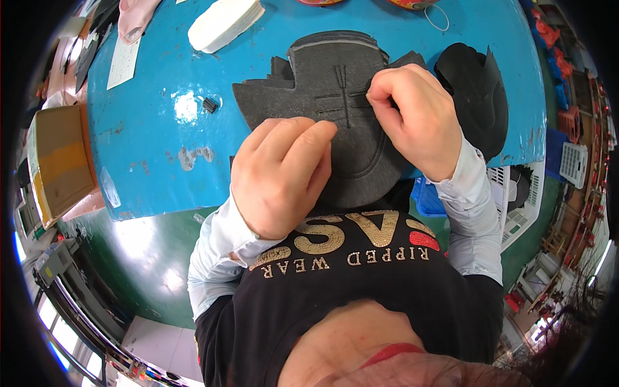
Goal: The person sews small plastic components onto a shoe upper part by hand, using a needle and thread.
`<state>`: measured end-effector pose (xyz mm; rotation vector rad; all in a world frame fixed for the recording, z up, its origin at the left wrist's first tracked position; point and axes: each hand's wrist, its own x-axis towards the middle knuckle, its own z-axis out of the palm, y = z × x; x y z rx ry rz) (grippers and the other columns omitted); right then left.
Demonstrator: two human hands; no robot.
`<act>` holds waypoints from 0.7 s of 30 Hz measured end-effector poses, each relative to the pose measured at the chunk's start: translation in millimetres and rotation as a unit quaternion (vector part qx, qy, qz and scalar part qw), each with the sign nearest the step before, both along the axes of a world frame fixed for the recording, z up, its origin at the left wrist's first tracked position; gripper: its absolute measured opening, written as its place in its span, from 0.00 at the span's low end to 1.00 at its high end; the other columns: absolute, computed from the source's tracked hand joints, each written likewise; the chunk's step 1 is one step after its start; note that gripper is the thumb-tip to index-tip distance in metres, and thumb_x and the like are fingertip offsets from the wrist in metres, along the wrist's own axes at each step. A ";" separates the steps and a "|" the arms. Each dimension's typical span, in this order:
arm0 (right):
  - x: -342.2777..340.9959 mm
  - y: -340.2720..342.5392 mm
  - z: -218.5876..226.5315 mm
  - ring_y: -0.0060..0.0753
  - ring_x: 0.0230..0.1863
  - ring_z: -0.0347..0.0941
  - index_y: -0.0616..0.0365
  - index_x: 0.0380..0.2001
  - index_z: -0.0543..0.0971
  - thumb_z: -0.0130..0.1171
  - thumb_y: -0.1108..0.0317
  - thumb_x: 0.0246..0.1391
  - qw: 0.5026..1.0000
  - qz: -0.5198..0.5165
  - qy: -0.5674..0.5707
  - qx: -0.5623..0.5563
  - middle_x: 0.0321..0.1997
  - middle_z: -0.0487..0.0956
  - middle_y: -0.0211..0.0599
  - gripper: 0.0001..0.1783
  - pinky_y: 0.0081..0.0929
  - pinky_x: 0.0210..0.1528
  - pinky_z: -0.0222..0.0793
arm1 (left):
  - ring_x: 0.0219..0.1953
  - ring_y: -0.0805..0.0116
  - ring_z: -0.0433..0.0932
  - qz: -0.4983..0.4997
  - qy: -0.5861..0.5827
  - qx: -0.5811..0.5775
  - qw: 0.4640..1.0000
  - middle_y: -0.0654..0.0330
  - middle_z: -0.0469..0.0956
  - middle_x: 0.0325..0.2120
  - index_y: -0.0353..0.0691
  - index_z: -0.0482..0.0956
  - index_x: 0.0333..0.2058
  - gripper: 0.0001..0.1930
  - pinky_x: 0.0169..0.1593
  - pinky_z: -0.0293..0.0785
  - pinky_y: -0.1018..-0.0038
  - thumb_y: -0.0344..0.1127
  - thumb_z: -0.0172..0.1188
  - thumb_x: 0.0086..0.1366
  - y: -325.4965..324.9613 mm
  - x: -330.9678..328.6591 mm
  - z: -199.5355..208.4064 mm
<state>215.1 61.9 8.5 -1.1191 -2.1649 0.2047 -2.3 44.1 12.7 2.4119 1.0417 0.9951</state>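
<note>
A stack of dark grey, foam-like cut pieces (309,84) lies in front of me at the table's near edge. Its top piece has a cross-like set of slits in the middle and a curved line below them. My left hand (277,171) is closed over the lower left of the piece, fingertips together near a slit. Over its right side, my right hand (416,113) pinches thumb and finger beside another slit. Whatever either pinch holds is too small or hidden to make out.
Black curved sheets (474,97) lie to the right on the blue table (155,161). Farther back are a white stack of pads (225,24) and a paper sheet (124,63). A small black bit (209,105) sits left; a cardboard box (61,161) stands beyond the left edge.
</note>
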 end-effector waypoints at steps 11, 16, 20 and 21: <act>-1.4 -0.7 -0.5 0.42 0.32 0.73 0.58 0.32 0.72 0.60 0.82 0.41 1.000 -0.010 -0.013 -0.014 0.28 0.75 0.35 0.13 0.34 0.35 0.70 | 0.30 0.64 0.70 -0.030 0.154 0.058 0.986 0.61 0.68 0.25 0.36 0.77 0.31 0.10 0.33 0.73 0.73 0.29 0.58 0.47 24.7 27.8 4.7; 4.8 -5.2 -3.9 0.41 0.34 0.74 0.58 0.35 0.78 0.61 0.79 0.41 0.999 -0.041 -0.012 0.021 0.34 0.77 0.36 0.14 0.31 0.39 0.72 | 0.31 0.62 0.72 -0.030 0.168 0.024 0.985 0.61 0.72 0.28 0.36 0.82 0.40 0.19 0.36 0.74 0.71 0.24 0.62 0.45 25.5 27.0 8.3; 8.1 -11.7 -2.3 0.40 0.36 0.74 0.57 0.33 0.80 0.61 0.79 0.40 0.999 -0.049 -0.020 0.005 0.36 0.76 0.36 0.13 0.31 0.41 0.72 | 0.31 0.62 0.72 -0.032 0.195 0.029 0.980 0.60 0.72 0.28 0.35 0.82 0.40 0.19 0.36 0.74 0.71 0.24 0.63 0.45 24.0 28.0 14.3; 7.6 -12.0 -4.7 0.39 0.37 0.74 0.57 0.33 0.80 0.62 0.80 0.39 0.998 -0.042 -0.046 0.018 0.36 0.76 0.36 0.13 0.31 0.41 0.72 | 0.31 0.62 0.72 -0.034 0.193 0.030 0.980 0.60 0.72 0.28 0.35 0.82 0.40 0.19 0.36 0.74 0.71 0.24 0.63 0.45 23.4 28.8 13.3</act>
